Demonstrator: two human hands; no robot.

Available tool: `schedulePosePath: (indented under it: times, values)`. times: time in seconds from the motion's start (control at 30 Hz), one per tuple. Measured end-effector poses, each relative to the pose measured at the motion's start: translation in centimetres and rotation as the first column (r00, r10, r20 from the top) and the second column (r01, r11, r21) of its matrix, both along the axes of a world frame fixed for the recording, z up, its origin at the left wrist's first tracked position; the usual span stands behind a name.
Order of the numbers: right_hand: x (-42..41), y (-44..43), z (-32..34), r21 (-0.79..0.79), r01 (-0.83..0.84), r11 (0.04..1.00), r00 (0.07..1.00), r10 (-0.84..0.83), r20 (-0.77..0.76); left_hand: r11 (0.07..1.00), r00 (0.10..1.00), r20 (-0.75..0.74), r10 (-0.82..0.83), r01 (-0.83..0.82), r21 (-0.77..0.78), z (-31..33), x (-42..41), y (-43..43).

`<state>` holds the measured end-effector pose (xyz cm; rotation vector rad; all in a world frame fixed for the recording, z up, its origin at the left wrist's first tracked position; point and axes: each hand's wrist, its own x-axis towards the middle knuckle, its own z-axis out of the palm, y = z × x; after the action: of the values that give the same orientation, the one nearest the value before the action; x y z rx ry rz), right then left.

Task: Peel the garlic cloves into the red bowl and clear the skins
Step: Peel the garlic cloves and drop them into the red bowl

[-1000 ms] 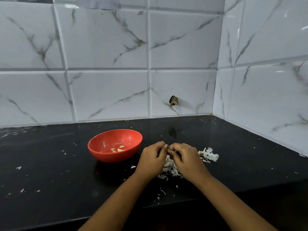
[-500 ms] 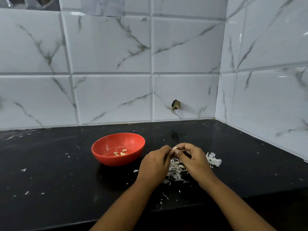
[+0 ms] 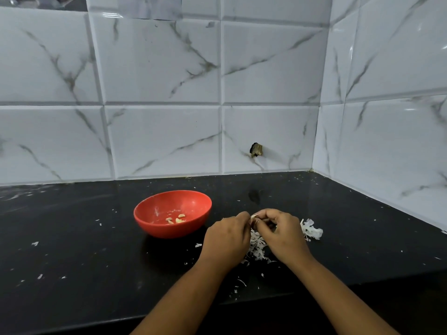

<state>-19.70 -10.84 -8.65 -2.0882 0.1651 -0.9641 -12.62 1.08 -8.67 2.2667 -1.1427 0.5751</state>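
Red bowl (image 3: 169, 230), centre frame: few peeled cloves (image 3: 175, 220). Left hand (image 3: 227, 235), right hand (image 3: 283, 232): pinching one garlic clove (image 3: 254, 216), apparently mid-peel. Skins (image 3: 257, 246) on table (image 3: 72, 238): uncleared.

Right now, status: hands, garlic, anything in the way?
Left hand and right hand both pinching one garlic clove, mid-peel. Few peeled cloves in red bowl. Skins piled under hands, uncleared. Only scraps between hands and bowl.

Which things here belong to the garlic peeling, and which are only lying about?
Job:
red bowl
peeled cloves inside it
clove pinched between left hand and right hand
skins below the hands

Lying about:
brown stub on the wall
tiles
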Motion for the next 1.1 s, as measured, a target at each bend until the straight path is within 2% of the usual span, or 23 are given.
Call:
schedulePosePath:
  times: [0.33,0.47,0.53,0.67,0.83,0.93,1.0,1.1]
  values:
    - [0.1,-0.16,-0.11,0.015,0.063,0.998,0.998,-0.063,-0.009,0.998,0.999,-0.023,-0.04,0.039,-0.041,-0.11,-0.08,-0.05]
    - [-0.08,-0.02,-0.02,-0.019,0.052,0.998,0.998,-0.052,-0.023,0.982,0.999,-0.031,-0.042,0.035,-0.187,0.11,0.07,0.2]
    - [-0.1,0.02,-0.01,-0.033,0.057,0.998,0.998,-0.058,-0.028,0.986,0.998,-0.023,-0.057,0.052,-0.159,0.24,0.0,0.23]
    - [-0.01,-0.07,-0.06,-0.039,0.087,0.995,0.996,-0.089,-0.032,0.999,0.992,0.124,0.029,-0.03,0.012,0.27,-0.47,-0.1]
    - [-0.09,-0.15,-0.04,-0.063,0.107,0.992,0.992,-0.111,-0.065,0.999,0.961,0.274,0.037,-0.036,-0.01,0.11,-0.34,-0.1]
    - [-0.1,-0.23,-0.08,-0.073,0.099,0.992,0.991,-0.105,-0.078,0.998,0.94,0.338,0.043,-0.056,0.031,0.1,-0.14,-0.18]
    - [-0.1,-0.21,-0.13,-0.069,0.085,0.994,0.993,-0.09,-0.081,0.999,0.95,0.308,0.044,-0.045,-0.004,-0.09,0.03,-0.27]
    - [-0.19,-0.1,-0.2,-0.108,0.071,0.992,0.993,-0.081,-0.085,0.998,0.986,0.155,0.065,-0.062,-0.027,0.14,-0.04,-0.17]
